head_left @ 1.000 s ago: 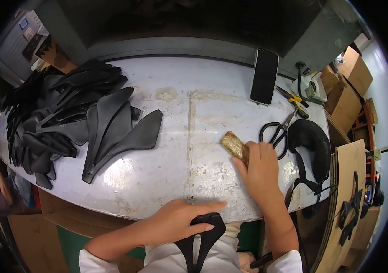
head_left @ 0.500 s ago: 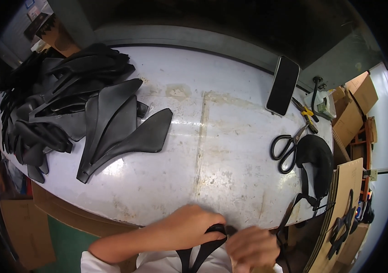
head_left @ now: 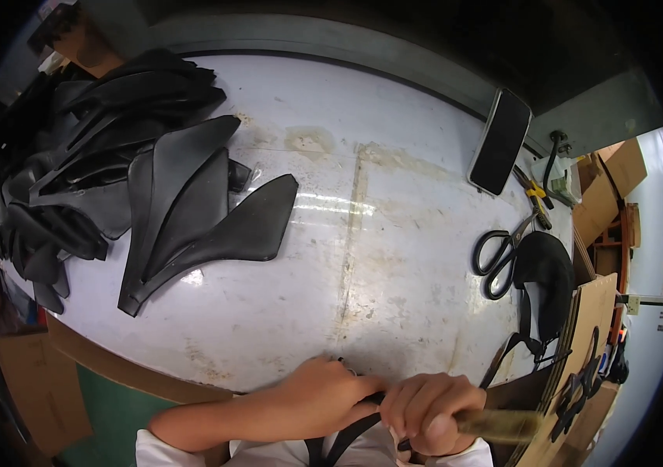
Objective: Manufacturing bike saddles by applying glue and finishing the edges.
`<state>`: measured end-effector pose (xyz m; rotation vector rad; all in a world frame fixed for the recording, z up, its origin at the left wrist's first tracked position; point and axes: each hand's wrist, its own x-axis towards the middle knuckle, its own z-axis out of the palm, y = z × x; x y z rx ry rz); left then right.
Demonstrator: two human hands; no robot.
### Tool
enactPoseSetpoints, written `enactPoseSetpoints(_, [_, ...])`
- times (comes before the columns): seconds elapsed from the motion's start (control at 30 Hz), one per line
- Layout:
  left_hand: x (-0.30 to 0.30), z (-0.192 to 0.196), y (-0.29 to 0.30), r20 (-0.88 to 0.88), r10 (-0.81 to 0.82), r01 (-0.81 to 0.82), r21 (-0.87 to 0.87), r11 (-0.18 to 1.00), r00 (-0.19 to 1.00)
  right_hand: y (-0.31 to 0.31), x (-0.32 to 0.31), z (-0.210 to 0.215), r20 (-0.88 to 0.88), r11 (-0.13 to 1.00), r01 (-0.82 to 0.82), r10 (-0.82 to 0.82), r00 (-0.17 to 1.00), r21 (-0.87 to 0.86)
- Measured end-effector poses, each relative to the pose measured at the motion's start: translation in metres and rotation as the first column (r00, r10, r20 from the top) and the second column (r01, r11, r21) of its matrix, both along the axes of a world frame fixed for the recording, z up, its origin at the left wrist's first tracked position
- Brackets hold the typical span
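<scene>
Both hands sit at the near edge of the bench [head_left: 394, 257]. Left hand [head_left: 324, 393] has its fingers closed on a black strap piece [head_left: 347, 440] that runs down toward the lap, long axis roughly toward the body. Right hand [head_left: 433, 412], touching the left, is fisted around a tan brush-like tool [head_left: 503, 424] whose handle sticks out rightward. The strap lies directly under both hands. From the hands: scissors [head_left: 499, 253] and phone [head_left: 500, 142] far-right, pile of black cut pieces [head_left: 121, 179] far-left, bare bench surface between.
</scene>
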<state>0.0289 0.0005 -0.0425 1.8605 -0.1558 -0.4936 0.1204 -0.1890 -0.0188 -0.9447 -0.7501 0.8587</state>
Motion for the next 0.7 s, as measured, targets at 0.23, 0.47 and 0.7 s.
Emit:
enactPoseSetpoints(0.23, [-0.005, -0.006, 0.001, 0.063, -0.009, 0.009, -0.010, 1.000, 0.998, 0.010, -0.011, 0.004, 0.666, 0.926, -0.183, -0.092, 0.740, 0.331])
enactPoseSetpoints(0.47, [-0.004, -0.006, 0.000, 0.081, -0.005, 0.009, -0.046, 0.999, 0.997, 0.002, -0.030, -0.008, 0.074, 0.925, 0.300, -0.324, 0.943, 0.234])
enactPoseSetpoints(0.7, [-0.004, -0.005, 0.005, 0.022, 0.019, -0.016, -0.120, 0.993, 1.000, 0.013, -0.006, 0.000, 0.495, 0.898, -0.131, -0.106, 0.862, 0.421])
